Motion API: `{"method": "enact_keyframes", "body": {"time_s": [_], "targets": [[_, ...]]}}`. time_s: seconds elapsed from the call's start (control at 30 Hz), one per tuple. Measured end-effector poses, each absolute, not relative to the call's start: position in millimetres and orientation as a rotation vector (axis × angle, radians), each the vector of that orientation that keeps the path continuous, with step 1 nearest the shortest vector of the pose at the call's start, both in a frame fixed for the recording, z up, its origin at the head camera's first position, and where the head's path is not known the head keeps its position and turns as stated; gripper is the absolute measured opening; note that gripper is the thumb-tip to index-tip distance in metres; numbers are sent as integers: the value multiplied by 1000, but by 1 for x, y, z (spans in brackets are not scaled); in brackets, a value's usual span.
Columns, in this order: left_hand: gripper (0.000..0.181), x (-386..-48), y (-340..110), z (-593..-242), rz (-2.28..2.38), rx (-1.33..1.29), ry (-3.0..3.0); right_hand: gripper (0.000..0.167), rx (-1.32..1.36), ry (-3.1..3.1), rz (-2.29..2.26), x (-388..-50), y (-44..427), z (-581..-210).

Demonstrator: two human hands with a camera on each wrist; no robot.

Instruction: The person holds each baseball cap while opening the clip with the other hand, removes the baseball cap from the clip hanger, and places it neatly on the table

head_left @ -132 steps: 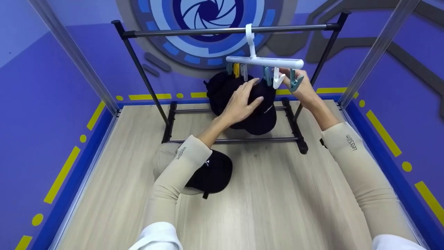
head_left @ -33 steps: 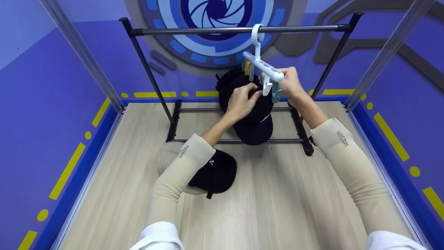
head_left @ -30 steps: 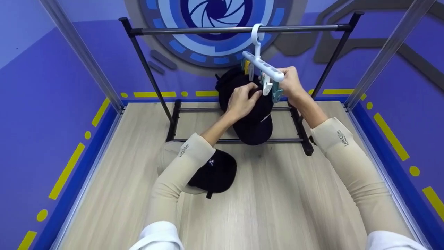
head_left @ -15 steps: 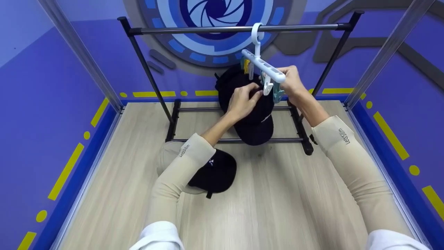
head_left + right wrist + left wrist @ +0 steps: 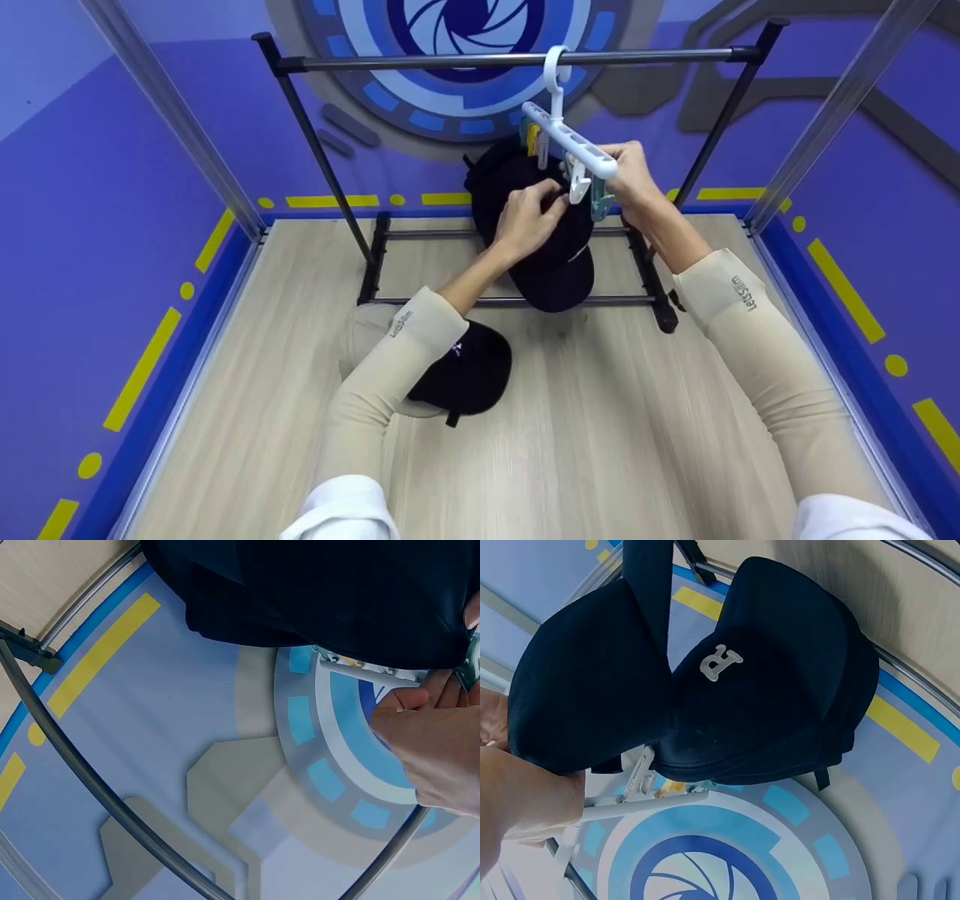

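Observation:
A white clip hanger (image 5: 574,142) hangs from the rack's top bar, turned with one end toward me. My left hand (image 5: 525,223) pinches the crown of a black cap (image 5: 556,283) just below the clips. My right hand (image 5: 634,178) is at the hanger's near end, fingers curled at a teal clip (image 5: 602,206); the hanger partly covers them. A white clip (image 5: 579,184) sits beside it. Behind, another dark cap (image 5: 780,697) with a light letter hangs near the far clips, including a yellow clip (image 5: 532,139). The clips' grip on the front cap is hidden.
A black metal rack (image 5: 420,64) stands against the blue patterned wall (image 5: 187,135). On the wooden floor (image 5: 585,435), another black cap (image 5: 476,375) lies over a beige cap (image 5: 366,334), below my left forearm.
Over the longer span, the hanger has swung so its right end points toward me. My left fingers have bent to pinch the cap. During the last second, the hands barely move.

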State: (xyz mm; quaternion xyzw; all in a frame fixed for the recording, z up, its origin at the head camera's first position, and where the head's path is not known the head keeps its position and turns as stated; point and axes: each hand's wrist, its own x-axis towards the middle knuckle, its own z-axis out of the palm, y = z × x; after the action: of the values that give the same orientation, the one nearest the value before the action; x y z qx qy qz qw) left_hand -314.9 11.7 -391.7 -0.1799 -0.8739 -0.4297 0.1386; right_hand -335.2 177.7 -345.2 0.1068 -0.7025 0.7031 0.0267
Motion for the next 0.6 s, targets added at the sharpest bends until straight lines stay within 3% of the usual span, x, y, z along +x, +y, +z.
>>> {"method": "enact_keyframes", "body": {"time_s": [0.23, 0.43, 0.6], "targets": [[13, -315, 12, -394, -1276, -502, -2527, 16, 323, -2126, 2234, -335, 175, -346], [12, -315, 12, -395, -1311, -483, -2519, 24, 364, -2134, 2214, -337, 175, -348], [13, -315, 10, -394, -1374, -478, -2506, 13, 337, -2139, 2195, -336, 172, -347]]}}
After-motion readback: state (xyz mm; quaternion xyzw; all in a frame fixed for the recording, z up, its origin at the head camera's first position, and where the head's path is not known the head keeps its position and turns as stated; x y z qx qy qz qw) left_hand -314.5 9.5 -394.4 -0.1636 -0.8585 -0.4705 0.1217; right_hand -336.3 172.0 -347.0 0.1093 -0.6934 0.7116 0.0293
